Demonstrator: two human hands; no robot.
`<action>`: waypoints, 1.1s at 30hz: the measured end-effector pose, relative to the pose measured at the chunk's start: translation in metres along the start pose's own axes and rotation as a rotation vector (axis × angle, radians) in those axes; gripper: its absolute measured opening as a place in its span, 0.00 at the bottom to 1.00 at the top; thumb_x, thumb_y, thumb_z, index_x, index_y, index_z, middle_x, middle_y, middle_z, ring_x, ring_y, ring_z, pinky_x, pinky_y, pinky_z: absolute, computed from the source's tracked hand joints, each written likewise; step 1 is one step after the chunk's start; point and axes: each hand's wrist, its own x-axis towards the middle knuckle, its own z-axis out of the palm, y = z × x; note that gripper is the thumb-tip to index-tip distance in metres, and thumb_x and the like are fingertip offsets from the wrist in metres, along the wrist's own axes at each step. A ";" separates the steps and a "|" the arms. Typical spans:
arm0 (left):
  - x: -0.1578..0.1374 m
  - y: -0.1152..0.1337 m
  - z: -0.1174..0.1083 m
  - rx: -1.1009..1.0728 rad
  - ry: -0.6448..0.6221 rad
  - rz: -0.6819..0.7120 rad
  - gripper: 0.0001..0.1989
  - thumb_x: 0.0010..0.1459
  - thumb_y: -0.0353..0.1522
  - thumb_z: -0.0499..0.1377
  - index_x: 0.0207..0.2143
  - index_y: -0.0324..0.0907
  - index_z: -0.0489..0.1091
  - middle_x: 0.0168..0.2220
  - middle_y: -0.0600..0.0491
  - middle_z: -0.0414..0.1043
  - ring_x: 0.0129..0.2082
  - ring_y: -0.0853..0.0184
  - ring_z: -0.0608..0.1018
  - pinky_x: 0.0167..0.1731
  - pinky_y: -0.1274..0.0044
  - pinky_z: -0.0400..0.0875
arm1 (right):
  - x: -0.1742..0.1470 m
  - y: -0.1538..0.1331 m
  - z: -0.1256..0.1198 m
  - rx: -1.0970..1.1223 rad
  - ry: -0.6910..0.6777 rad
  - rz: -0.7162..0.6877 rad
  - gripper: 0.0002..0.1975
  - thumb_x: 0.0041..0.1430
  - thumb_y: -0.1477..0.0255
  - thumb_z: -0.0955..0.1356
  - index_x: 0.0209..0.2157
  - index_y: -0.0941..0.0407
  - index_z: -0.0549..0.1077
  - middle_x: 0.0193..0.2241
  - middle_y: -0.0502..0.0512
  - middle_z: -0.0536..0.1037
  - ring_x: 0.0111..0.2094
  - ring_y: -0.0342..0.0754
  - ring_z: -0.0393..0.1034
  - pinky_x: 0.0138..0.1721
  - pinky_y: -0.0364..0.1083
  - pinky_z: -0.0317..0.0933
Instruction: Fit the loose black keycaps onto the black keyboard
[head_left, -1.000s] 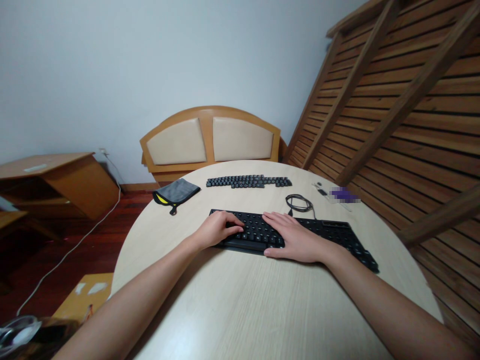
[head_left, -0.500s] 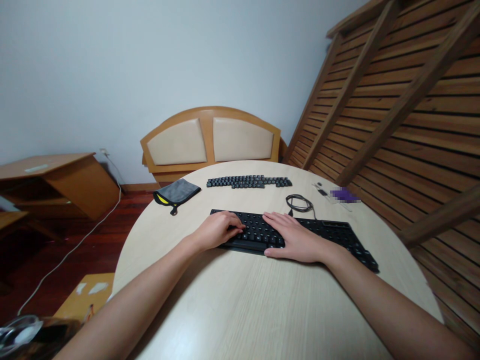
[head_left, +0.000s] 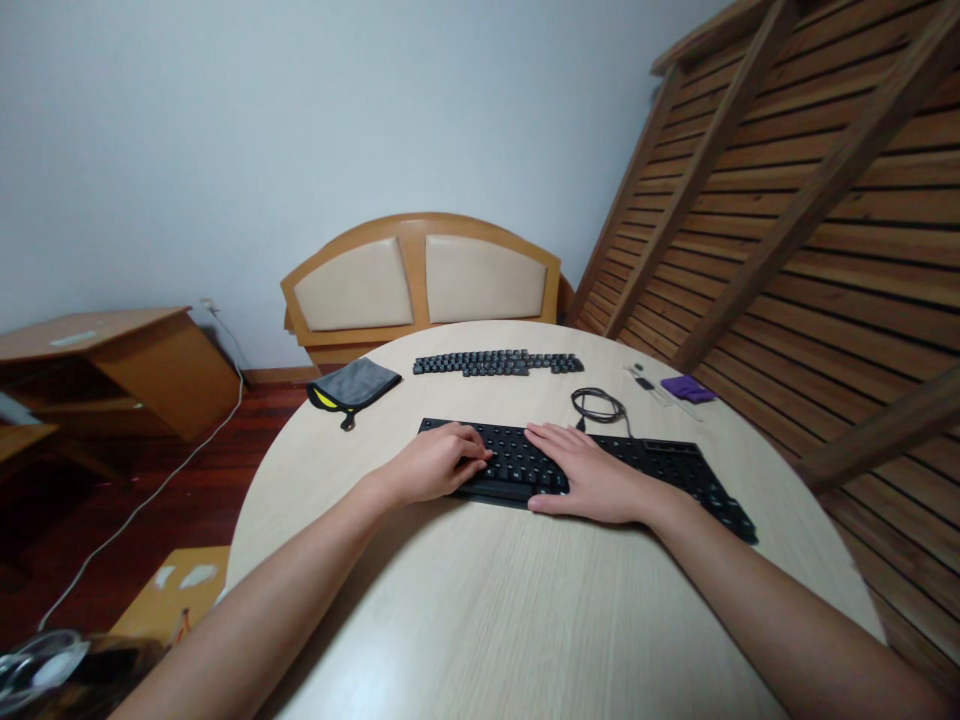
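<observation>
A black keyboard (head_left: pixel 514 462) lies across the round table, many of its key positions bare and a row of keys showing along the near side. My left hand (head_left: pixel 433 462) rests over its left end, thumb and fingers pinched together at the keys; whatever is between the fingertips is hidden. Flat across the middle of the keyboard lies my right hand (head_left: pixel 592 478), fingers stretched out and thumb at the near edge. Loose black keycaps (head_left: pixel 487 362) are laid out in rows farther back.
A coiled black cable (head_left: pixel 600 406) sits behind the keyboard. Toward the back left is a folded grey cloth (head_left: pixel 358 382) with yellow lining. A purple cloth (head_left: pixel 688 389) and small thin tools (head_left: pixel 649 385) lie at the right. Wooden slats (head_left: pixel 825 250) lean beyond the table's right edge.
My left fingertips have shifted very slightly to the right over the keys. The right hand and the keyboard stay where they were.
</observation>
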 end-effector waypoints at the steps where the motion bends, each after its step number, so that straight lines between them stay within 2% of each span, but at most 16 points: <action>1: 0.000 -0.001 -0.001 -0.014 -0.006 0.011 0.12 0.68 0.33 0.55 0.43 0.42 0.78 0.43 0.48 0.76 0.43 0.62 0.77 0.47 0.70 0.71 | 0.000 0.000 0.000 0.000 -0.002 0.003 0.54 0.51 0.39 0.66 0.69 0.58 0.52 0.70 0.64 0.50 0.70 0.65 0.43 0.68 0.62 0.39; 6: -0.002 -0.010 -0.005 -0.040 -0.041 0.038 0.13 0.67 0.37 0.56 0.48 0.46 0.78 0.50 0.46 0.73 0.51 0.58 0.73 0.53 0.64 0.67 | 0.000 0.001 0.000 0.001 -0.006 -0.005 0.54 0.51 0.39 0.66 0.70 0.58 0.52 0.70 0.64 0.50 0.70 0.65 0.43 0.68 0.62 0.39; 9: -0.004 -0.013 -0.005 -0.033 -0.070 0.030 0.14 0.67 0.37 0.56 0.47 0.46 0.79 0.54 0.45 0.71 0.55 0.56 0.71 0.56 0.63 0.66 | 0.000 0.002 0.002 0.005 0.008 -0.018 0.53 0.52 0.39 0.66 0.70 0.57 0.52 0.70 0.64 0.50 0.69 0.65 0.43 0.68 0.63 0.39; 15: -0.005 -0.012 -0.005 -0.083 -0.055 0.004 0.14 0.64 0.40 0.59 0.48 0.46 0.78 0.55 0.45 0.71 0.55 0.55 0.71 0.57 0.61 0.65 | -0.001 0.004 0.002 -0.014 0.013 -0.023 0.54 0.52 0.39 0.66 0.69 0.57 0.52 0.70 0.64 0.50 0.69 0.65 0.44 0.68 0.62 0.40; 18: -0.006 -0.010 -0.003 -0.113 -0.011 0.026 0.15 0.62 0.41 0.61 0.46 0.43 0.76 0.54 0.44 0.71 0.56 0.56 0.70 0.58 0.62 0.65 | 0.000 0.000 -0.005 -0.028 0.015 -0.035 0.51 0.53 0.40 0.65 0.68 0.58 0.56 0.68 0.65 0.56 0.67 0.63 0.50 0.67 0.60 0.46; 20: -0.005 -0.009 -0.001 -0.129 0.013 0.047 0.14 0.62 0.40 0.62 0.46 0.42 0.74 0.55 0.43 0.69 0.58 0.56 0.69 0.58 0.62 0.64 | 0.005 -0.003 -0.013 -0.029 0.047 -0.040 0.42 0.58 0.43 0.64 0.64 0.58 0.63 0.63 0.64 0.65 0.63 0.61 0.60 0.63 0.57 0.54; 22: -0.005 -0.009 0.002 -0.128 0.018 0.043 0.15 0.61 0.41 0.62 0.46 0.42 0.71 0.58 0.42 0.67 0.61 0.54 0.66 0.60 0.60 0.63 | 0.017 -0.007 -0.020 -0.051 0.092 -0.025 0.31 0.63 0.48 0.63 0.56 0.56 0.71 0.55 0.62 0.75 0.54 0.58 0.69 0.56 0.54 0.61; 25: -0.006 -0.008 0.007 -0.090 0.000 0.000 0.17 0.60 0.42 0.62 0.47 0.42 0.68 0.62 0.40 0.63 0.64 0.50 0.62 0.62 0.57 0.59 | 0.046 -0.010 -0.028 -0.156 0.100 0.033 0.19 0.66 0.55 0.62 0.43 0.54 0.77 0.42 0.58 0.81 0.44 0.56 0.75 0.45 0.51 0.65; 27: -0.006 -0.008 0.010 -0.056 -0.014 -0.019 0.19 0.61 0.44 0.61 0.48 0.42 0.67 0.64 0.41 0.60 0.66 0.48 0.60 0.63 0.54 0.57 | 0.071 -0.012 -0.031 -0.240 0.080 0.089 0.17 0.67 0.59 0.61 0.45 0.54 0.76 0.40 0.58 0.82 0.42 0.57 0.75 0.42 0.50 0.65; 31: -0.008 -0.006 0.013 -0.008 -0.027 -0.034 0.23 0.63 0.49 0.56 0.51 0.42 0.65 0.66 0.41 0.57 0.68 0.47 0.57 0.65 0.53 0.52 | 0.124 -0.015 -0.032 -0.344 0.100 0.164 0.18 0.67 0.66 0.62 0.55 0.56 0.69 0.49 0.65 0.79 0.50 0.61 0.73 0.47 0.53 0.63; 33: -0.008 -0.005 0.014 0.003 -0.031 -0.050 0.26 0.63 0.51 0.55 0.53 0.41 0.64 0.67 0.40 0.56 0.68 0.47 0.56 0.65 0.53 0.50 | 0.147 -0.017 -0.029 -0.352 0.090 0.182 0.20 0.67 0.68 0.62 0.58 0.58 0.66 0.50 0.68 0.78 0.51 0.61 0.73 0.49 0.53 0.63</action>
